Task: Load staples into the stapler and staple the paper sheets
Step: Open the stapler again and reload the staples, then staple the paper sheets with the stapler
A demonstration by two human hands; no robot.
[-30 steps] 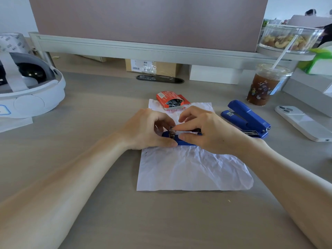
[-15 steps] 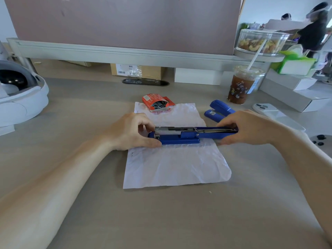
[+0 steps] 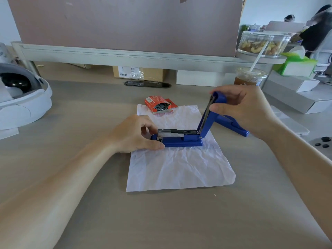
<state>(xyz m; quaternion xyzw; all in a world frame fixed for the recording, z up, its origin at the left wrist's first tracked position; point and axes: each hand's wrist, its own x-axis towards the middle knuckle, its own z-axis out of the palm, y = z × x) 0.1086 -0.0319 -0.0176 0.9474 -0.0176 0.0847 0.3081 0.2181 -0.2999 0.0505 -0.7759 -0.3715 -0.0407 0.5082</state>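
A: Stapler [image 3: 179, 139], blue, sits on the crumpled paper sheets [image 3: 179, 166] mid-surface [image 3: 161, 221]; base flat, metal staple channel exposed on top.

B: Left hand [image 3: 136, 134]?

A: Clamped on the stapler's left end; thumb along the near edge of the base, fingers curled over the far side by the channel's tip.

B: And the right hand [image 3: 240, 108]?

A: Raised right of and above the base; thumb and fingers pinched together on the tip of the top arm [image 3: 209, 114], which is swung up steeply from the hinge at the base's right end.

B: Staples?

A: Red staple box [image 3: 159, 104], open, staples visible inside; it rests on the paper's far edge, just beyond the stapler; a second blue stapler [image 3: 233, 124] lies right, partly behind the right hand.
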